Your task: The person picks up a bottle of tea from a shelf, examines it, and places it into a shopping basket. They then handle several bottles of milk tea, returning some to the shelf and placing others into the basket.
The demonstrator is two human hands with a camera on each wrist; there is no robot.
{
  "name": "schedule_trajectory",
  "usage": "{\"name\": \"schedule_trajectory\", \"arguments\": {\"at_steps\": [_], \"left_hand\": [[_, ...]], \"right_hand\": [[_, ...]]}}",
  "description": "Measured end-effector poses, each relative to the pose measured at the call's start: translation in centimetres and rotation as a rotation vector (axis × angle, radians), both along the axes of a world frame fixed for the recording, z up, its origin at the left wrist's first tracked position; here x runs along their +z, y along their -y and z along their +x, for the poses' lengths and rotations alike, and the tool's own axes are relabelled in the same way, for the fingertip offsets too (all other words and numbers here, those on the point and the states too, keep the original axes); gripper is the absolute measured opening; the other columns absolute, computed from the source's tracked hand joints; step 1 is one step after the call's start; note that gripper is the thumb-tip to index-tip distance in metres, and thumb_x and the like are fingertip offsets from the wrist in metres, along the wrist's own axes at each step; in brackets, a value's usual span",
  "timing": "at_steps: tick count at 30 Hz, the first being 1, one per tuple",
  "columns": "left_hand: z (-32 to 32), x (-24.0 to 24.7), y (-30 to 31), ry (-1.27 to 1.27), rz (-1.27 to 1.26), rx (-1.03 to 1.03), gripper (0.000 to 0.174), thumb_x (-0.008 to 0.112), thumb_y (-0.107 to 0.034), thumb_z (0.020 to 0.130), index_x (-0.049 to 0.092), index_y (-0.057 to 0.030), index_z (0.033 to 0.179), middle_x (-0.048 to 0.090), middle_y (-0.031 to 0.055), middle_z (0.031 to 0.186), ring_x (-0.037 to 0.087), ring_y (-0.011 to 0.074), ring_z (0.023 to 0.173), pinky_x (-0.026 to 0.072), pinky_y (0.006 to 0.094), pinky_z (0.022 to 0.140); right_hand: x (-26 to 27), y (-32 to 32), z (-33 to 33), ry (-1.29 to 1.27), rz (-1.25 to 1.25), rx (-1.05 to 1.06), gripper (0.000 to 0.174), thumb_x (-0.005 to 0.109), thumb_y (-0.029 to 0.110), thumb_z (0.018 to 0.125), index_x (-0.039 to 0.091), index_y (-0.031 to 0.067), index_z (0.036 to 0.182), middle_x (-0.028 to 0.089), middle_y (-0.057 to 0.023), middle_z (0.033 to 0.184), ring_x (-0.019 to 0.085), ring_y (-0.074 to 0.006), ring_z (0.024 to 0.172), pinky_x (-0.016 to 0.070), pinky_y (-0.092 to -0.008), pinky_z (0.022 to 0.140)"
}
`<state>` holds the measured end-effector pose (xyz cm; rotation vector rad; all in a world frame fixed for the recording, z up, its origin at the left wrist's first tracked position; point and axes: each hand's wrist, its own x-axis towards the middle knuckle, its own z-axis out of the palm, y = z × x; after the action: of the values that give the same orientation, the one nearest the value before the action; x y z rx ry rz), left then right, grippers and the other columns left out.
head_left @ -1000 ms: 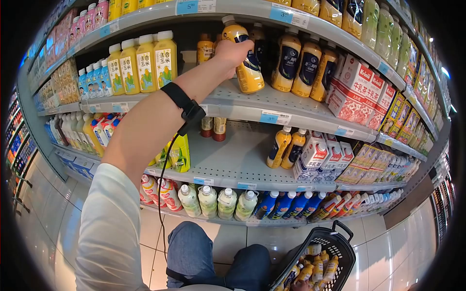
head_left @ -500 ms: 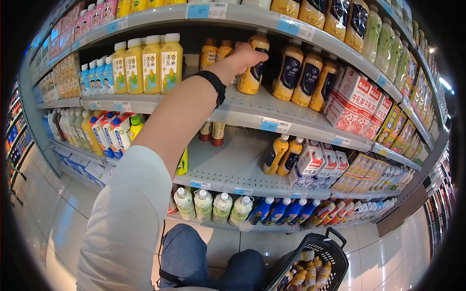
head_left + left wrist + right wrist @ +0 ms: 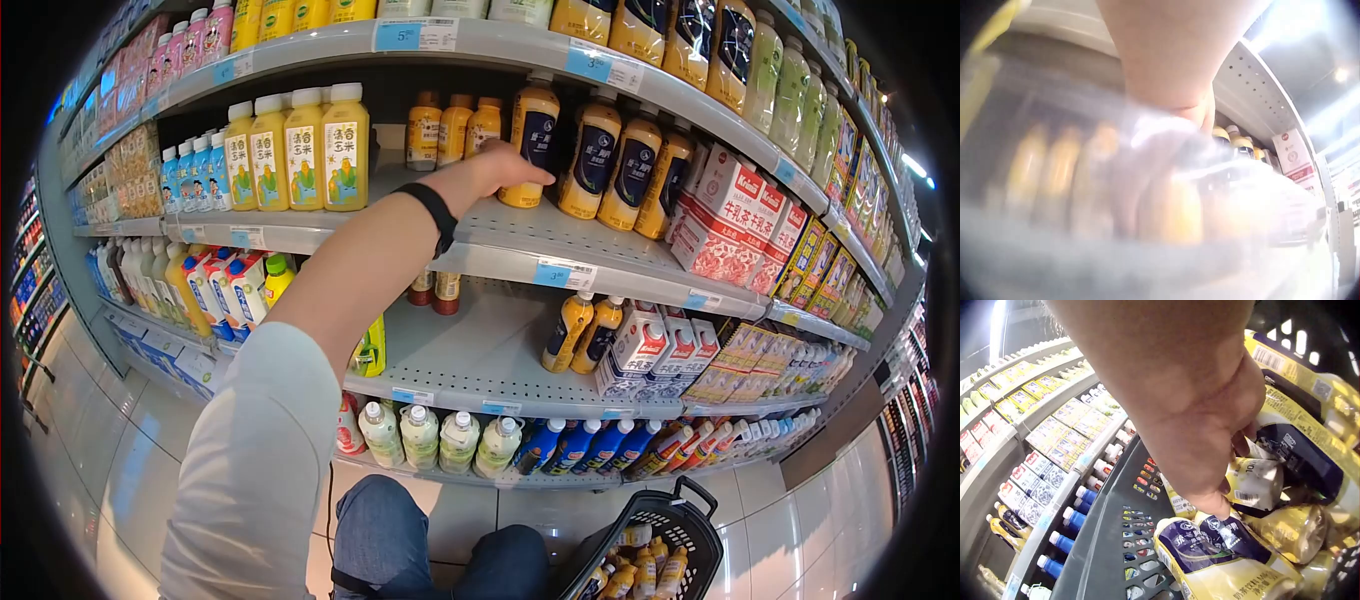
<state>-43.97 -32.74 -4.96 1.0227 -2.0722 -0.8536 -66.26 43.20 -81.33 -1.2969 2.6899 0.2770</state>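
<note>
In the head view my left hand (image 3: 505, 172) is at the lower part of a yellow bottle with a dark label (image 3: 536, 125), which stands upright on the upper open shelf. The thumb lies across the bottle's front; the other fingers are mostly hidden, so a grip cannot be made out. Blur covers much of the left wrist view. Over the basket (image 3: 1094, 544) in the right wrist view, my right hand (image 3: 1210, 447) reaches down among yellow bottles. Its thumb touches bottles with dark labels (image 3: 1194, 547), and its loosely bent fingers are beside a pale bottle end (image 3: 1254, 487).
Three similar bottles (image 3: 590, 160) stand right of the left hand, with small orange bottles (image 3: 455, 130) to its left. Red-and-white cartons (image 3: 730, 205) are farther right. A shelf edge (image 3: 500, 265) runs below the left arm. The basket's handle (image 3: 697, 492) rises near the lowest shelf.
The bottle at my left hand has gone from tilted at the shelf front to upright on the shelf. My left hand has moved down from its upper part to its lower part.
</note>
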Motion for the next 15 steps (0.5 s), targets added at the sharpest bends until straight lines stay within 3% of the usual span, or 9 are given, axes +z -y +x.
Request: {"name": "schedule_trajectory", "arguments": {"at_steps": [1, 3, 4, 6, 8, 15], "left_hand": [[-0.3, -0.2, 0.0, 0.005, -0.002, -0.008, 0.09, 0.089, -0.039, 0.067, 0.044, 0.0066, 0.132, 0.055, 0.0188, 0.13, 0.061, 0.0293, 0.11, 0.0512, 0.0437, 0.084], [-0.7, -1.0, -0.2, -0.003, -0.096, 0.161, 0.094, 0.089, -0.034, 0.067, 0.039, 0.0124, 0.132, 0.054, 0.0221, 0.13, 0.063, 0.0288, 0.106, 0.0535, 0.0401, 0.079], [-0.7, -1.2, 0.5, -0.035, -0.116, 0.121, 0.082, 0.09, -0.029, 0.067, 0.046, 0.0144, 0.122, 0.059, 0.0218, 0.122, 0.065, 0.0264, 0.101, 0.0546, 0.0356, 0.076], [-0.7, -1.8, 1.7, -0.048, -0.178, 0.072, 0.076, 0.09, -0.027, 0.067, 0.049, 0.0133, 0.117, 0.062, 0.0202, 0.116, 0.065, 0.0254, 0.099, 0.0546, 0.0352, 0.077], [-1.0, -2.4, 2.2, -0.08, -0.261, 0.051, 0.063, 0.09, -0.024, 0.067, 0.056, 0.0112, 0.107, 0.067, 0.0163, 0.101, 0.066, 0.0228, 0.097, 0.0539, 0.0318, 0.079], [-2.2, -3.4, 2.2, -0.113, -0.308, 0.021, 0.072, 0.087, -0.03, 0.071, 0.051, 0.0101, 0.118, 0.063, 0.0198, 0.113, 0.063, 0.026, 0.105, 0.0501, 0.0337, 0.09]], "right_hand": [[-0.5, -0.3, 0.3, -0.052, -0.134, -0.001, 0.047, 0.062, 0.051, 0.087, 0.064, 0.015, 0.118, 0.061, -0.015, 0.124, 0.057, -0.0351, 0.112, 0.0485, -0.0484, 0.089], [5.7, 1.8, 2.0, 0.157, -0.082, -0.158, 0.053, 0.061, 0.054, 0.087, 0.064, 0.0113, 0.118, 0.062, -0.016, 0.124, 0.058, -0.0356, 0.111, 0.0486, -0.048, 0.09], [11.3, 3.9, 3.8, 0.248, -0.053, -0.243, 0.056, 0.061, 0.056, 0.087, 0.063, 0.0094, 0.118, 0.062, -0.0164, 0.124, 0.059, -0.0359, 0.111, 0.0486, -0.0478, 0.09], [22.3, 8.8, 7.9, 0.281, 0.002, -0.337, 0.06, 0.063, 0.057, 0.084, 0.063, 0.0075, 0.118, 0.063, -0.0176, 0.123, 0.06, -0.0363, 0.109, 0.0488, -0.0484, 0.09], [19.0, 7.2, 7.0, 0.282, 0.005, -0.394, 0.07, 0.067, 0.063, 0.078, 0.063, 0.0066, 0.119, 0.063, -0.0199, 0.121, 0.061, -0.0368, 0.109, 0.0489, -0.0493, 0.09], [18.6, 6.2, 7.0, 0.326, -0.252, -0.456, 0.055, 0.07, 0.048, 0.083, 0.064, 0.0061, 0.118, 0.063, -0.02, 0.122, 0.06, -0.0355, 0.111, 0.0476, -0.0487, 0.092]]}}
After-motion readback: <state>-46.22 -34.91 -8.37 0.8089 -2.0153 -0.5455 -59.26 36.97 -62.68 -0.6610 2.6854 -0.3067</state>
